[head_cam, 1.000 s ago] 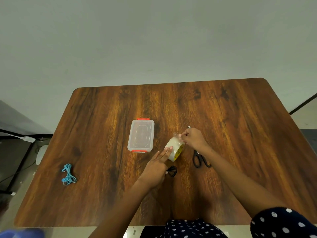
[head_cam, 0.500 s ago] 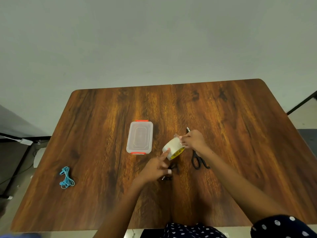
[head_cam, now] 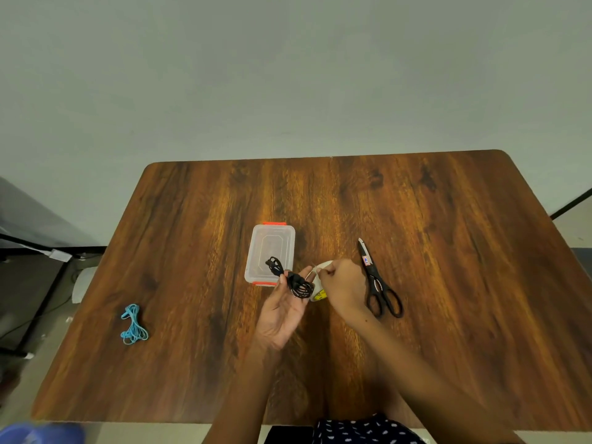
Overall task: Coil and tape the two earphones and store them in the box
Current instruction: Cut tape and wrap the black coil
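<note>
Left hand (head_cam: 282, 310) pinches coiled black earphones (head_cam: 293, 278), untaped; right hand (head_cam: 342, 285) grips the tape roll's (head_cam: 319, 294) end. Blue earphones (head_cam: 134, 325) lie loosely bundled on counter (head_cam: 448, 283). Box (head_cam: 269, 253) (lid on) holds nothing.

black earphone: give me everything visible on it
The black earphone is a thin dark cable bunched into a loose coil, loops sticking out at both ends. The left hand holds it up off the table, pinched around its middle by the fingertips, palm up. It hangs in front of the clear box and just left of the tape roll. No tape shows on it; buds and plug cannot be made out.
</note>
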